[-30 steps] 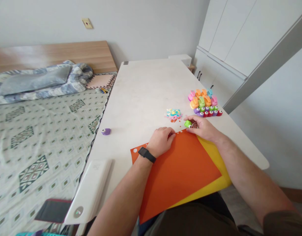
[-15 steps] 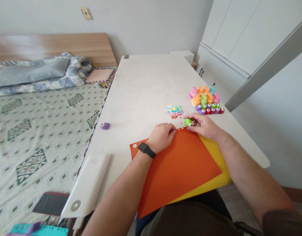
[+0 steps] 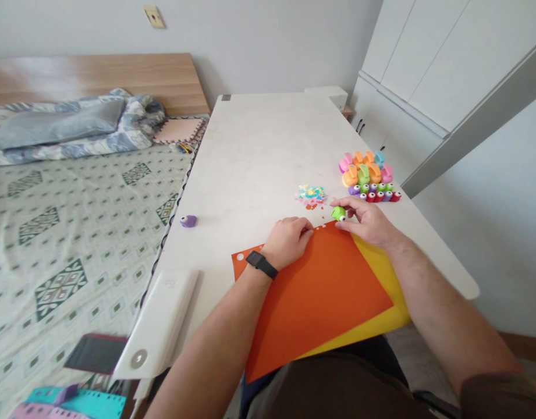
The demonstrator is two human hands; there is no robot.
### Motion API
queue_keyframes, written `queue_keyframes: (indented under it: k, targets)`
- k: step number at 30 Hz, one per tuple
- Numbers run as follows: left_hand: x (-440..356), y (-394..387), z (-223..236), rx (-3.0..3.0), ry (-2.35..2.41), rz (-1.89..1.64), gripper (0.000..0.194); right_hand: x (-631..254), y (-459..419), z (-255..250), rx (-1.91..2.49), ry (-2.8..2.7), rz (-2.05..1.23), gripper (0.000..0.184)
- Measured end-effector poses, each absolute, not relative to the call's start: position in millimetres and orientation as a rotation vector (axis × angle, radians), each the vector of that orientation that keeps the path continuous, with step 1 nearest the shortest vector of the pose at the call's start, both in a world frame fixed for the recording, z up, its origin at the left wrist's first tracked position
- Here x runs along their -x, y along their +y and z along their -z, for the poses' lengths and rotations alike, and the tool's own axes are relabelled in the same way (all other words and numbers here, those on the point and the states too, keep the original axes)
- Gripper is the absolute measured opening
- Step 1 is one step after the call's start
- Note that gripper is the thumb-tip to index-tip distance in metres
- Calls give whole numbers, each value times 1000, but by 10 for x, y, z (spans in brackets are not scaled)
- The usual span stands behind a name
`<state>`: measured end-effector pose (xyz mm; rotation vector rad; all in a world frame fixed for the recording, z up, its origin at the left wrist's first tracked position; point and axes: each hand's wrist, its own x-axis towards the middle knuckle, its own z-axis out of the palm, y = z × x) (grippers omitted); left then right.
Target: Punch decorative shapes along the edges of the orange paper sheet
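My right hand (image 3: 367, 220) has its fingers closed round a small green craft punch (image 3: 339, 214) with a white eye, at the far edge of the orange paper (image 3: 320, 285). A few punched holes run along that edge. My left hand (image 3: 289, 240), with a black watch on the wrist, rests on the same edge, its fingers curled and the thumb pressed against them, gripping the paper. Beneath the orange sheet lies a yellow sheet (image 3: 381, 297), showing at the right and front. Small punched paper bits (image 3: 312, 194) in yellow, blue, pink and orange form a pile just beyond my hands.
Several colourful punches (image 3: 367, 174) stand in rows at the right of the white table (image 3: 259, 151). A purple punch (image 3: 188, 221) sits alone at the left. Nearer me on the left is a long white device (image 3: 163, 320). A bed (image 3: 93, 233) adjoins the table.
The green punch and my right hand have shifted very slightly to the right along the paper's edge. My left hand keeps its place. The view has tilted a little.
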<state>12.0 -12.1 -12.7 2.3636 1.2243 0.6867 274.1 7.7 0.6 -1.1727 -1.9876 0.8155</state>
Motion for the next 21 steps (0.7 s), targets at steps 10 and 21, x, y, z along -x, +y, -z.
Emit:
queue_keyframes:
  k: [10,21]
  targets:
    - [-117,-126,115,-2358,1224,-690,12,-2672,50,-40,1196,-2070,-768,46]
    - [-114,-130,100,-2357,1221,-697,13,-2651,66,-1,1204,-2034,-765,45]
